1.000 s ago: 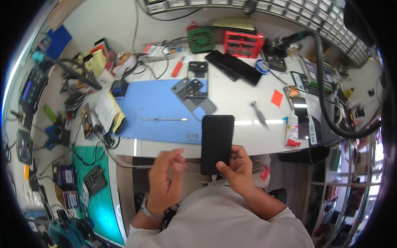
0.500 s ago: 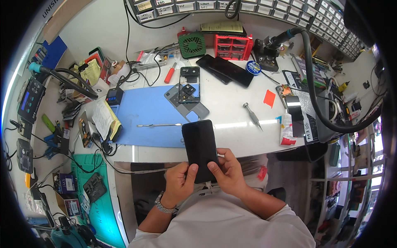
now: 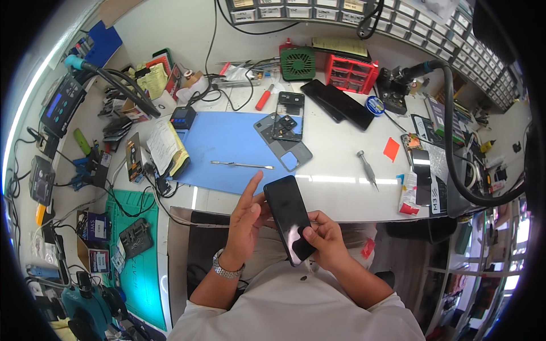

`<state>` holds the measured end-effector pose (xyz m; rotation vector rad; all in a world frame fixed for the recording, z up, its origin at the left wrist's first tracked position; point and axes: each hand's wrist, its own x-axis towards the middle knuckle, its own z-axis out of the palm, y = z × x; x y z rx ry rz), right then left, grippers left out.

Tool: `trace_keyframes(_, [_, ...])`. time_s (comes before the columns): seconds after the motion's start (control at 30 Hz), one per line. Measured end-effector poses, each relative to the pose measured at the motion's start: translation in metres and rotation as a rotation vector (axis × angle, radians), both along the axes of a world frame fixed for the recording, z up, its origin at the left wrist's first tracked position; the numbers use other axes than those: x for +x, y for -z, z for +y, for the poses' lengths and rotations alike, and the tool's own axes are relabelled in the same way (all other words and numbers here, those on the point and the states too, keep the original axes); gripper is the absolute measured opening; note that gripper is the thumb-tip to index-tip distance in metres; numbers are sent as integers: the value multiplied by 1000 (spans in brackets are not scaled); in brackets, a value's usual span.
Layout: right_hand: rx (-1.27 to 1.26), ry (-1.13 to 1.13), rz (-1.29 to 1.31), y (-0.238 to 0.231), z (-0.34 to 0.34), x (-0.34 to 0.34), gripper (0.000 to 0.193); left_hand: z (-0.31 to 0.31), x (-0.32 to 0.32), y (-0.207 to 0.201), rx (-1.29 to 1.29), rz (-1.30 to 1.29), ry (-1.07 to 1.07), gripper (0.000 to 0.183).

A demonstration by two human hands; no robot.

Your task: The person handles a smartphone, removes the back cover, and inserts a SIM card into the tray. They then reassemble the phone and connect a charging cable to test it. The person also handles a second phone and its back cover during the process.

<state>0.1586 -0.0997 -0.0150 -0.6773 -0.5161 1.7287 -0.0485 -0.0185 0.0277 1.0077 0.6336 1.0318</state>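
A black smartphone [image 3: 284, 207] with a dark screen is held over my lap, just off the bench's near edge. My right hand [image 3: 329, 238] grips its lower right side, the thumb lying on the glass. Beside its left edge, my left hand [image 3: 244, 224] is open, fingers raised and apart; whether any fingertip touches the phone's back is hard to see. On the blue mat [image 3: 219, 148] lie a thin metal pry tool [image 3: 242, 165], a grey phone back cover [image 3: 293, 156] and an opened phone frame [image 3: 289, 125] with small parts on it.
Two dark phones [image 3: 347, 108] overlap at the back, near a red drawer box [image 3: 351, 74] and a green fan [image 3: 297, 63]. A screwdriver [image 3: 368, 169] and an orange square [image 3: 391, 149] lie to the right. A thick black hose [image 3: 455, 159] arches over the right side.
My left hand has let go of the phone's lower left side and opened, moving up beside it. The phone has tilted, now in my right hand. The whole view has shifted slightly.
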Motion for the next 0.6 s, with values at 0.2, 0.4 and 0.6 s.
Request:
trace_keyframes(0.2, [-83, -92, 158, -2, -2, -5, 29, 4, -5, -8, -71, 6, 123, 72])
trace_keyframes(0.4, [-77, -108, 170, -3, -2, -6, 30, 6, -5, -3, -121, -23, 115, 60])
trace_keyframes(0.6, [-41, -111, 213, 2, -3, -6, 27, -1, 5, 2, -103, -130, 96, 48])
